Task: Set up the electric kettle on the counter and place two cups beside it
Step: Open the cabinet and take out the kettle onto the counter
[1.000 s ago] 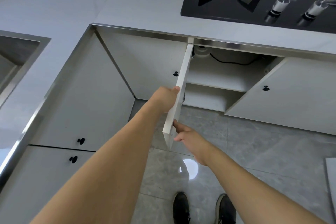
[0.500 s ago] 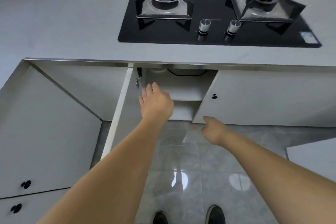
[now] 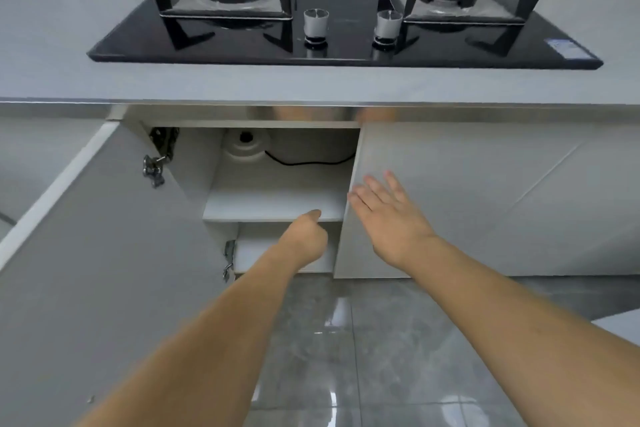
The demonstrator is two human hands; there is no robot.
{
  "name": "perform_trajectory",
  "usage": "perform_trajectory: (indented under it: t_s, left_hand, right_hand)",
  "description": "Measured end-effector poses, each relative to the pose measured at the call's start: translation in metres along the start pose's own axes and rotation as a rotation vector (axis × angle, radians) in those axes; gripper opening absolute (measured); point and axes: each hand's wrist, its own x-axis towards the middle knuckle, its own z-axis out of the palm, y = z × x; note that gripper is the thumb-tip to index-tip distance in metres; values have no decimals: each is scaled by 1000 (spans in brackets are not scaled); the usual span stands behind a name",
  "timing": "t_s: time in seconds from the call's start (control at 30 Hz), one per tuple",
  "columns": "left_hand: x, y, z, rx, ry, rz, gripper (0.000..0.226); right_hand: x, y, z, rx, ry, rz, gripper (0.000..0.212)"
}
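From the head camera, both bare forearms reach forward and down toward an open cabinet under the table. The left hand hangs in front of the shelf edge with its fingers loosely curled under, holding nothing. The right hand is spread flat, fingers straight and slightly fanned, its fingertips at the edge of the closed right cabinet door — touching or just short of it, I cannot tell.

The left cabinet door stands swung wide, a flat matt white panel with metal hinges at its inner side. Inside, on the white shelf, at the back left sits the kettle base — a round, pale plastic disc with a dark centre connector — and its black cord trails to the right behind the closed door. No kettle body or cups can be made out.

Above, a glossy black glass gas hob is set into the pale grey table, with two burners under angular black pan supports and two silver knobs between them. Below lies a shiny grey tiled floor.
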Motion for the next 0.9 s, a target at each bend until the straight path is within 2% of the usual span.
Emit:
perform_trajectory:
  t_s: [0.1,0.2,0.3,0.4,0.5,0.6,0.77,0.9]
  left_hand:
    - [41,-21,35,-64,9,90,60]
    - [75,-33,61,-138,8,192,61]
    - [96,-44,81,-184,30,341,62]
    - [107,-52,95,-282,62,407,61]
    - [106,-63,102,-339,104,447,50]
    - [109,-72,105,-301,127,489,22]
    - [78,-97,113,-177,79,642,21]
    - [50,-105,131,-70,-24,730,22]
  right_hand:
    - [17,4,39,-293,127,-55,61]
    - [27,15,70,-445,235,-70,61]
    - [28,20,89,-525,343,-49,64]
    - [28,17,91,-566,400,-38,62]
    - [26,4,94,-576,439,13,60]
    - [17,-3,91,-586,451,24,54]
    - [-20,-33,69,-694,564,-53,33]
    - [-52,-42,40,-683,554,-117,17]
